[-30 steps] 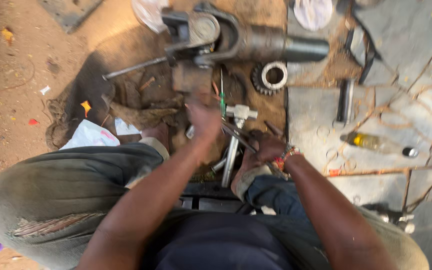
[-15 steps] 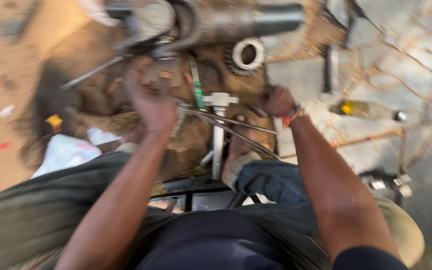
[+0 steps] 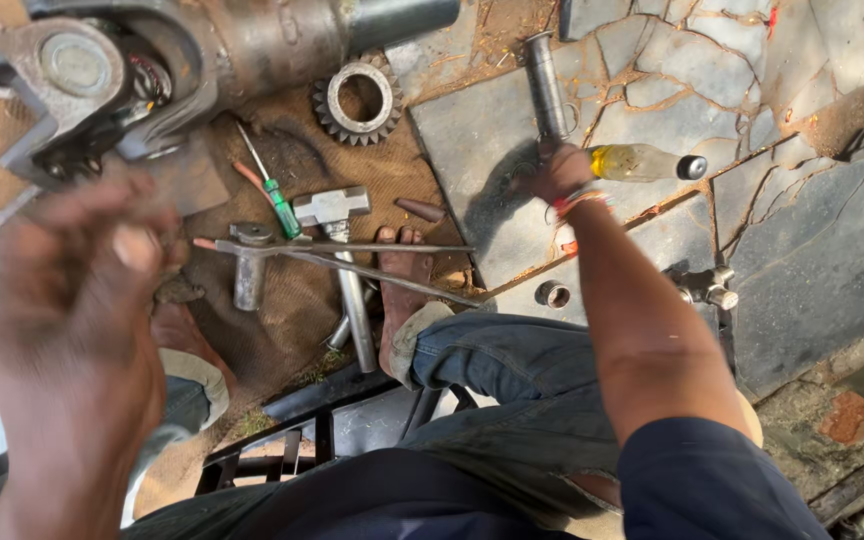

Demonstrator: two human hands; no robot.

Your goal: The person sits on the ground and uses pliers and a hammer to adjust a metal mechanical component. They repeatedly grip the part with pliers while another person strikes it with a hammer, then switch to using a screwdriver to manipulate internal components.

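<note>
Bottle (image 3: pixel 644 162) of yellow oil lies on the cracked stone floor (image 3: pixel 812 250) beside a steel tube (image 3: pixel 546 88); the right hand (image 3: pixel 558 172) touches its base, fingers' closure hidden. Left hand (image 3: pixel 62 270) hovers blurred, fingers spread, above the hammer (image 3: pixel 337 240).

Clear plastic bottle (image 3: pixel 642 162) lies on its side on the cracked stone slabs, holding yellowish liquid, dark cap pointing right; its left end meets the right hand's fingers. Grey steel tube (image 3: pixel 546 85) lies just above that end, near upright in frame, open end up top, lower end close to the same fingers, contact unclear
</note>
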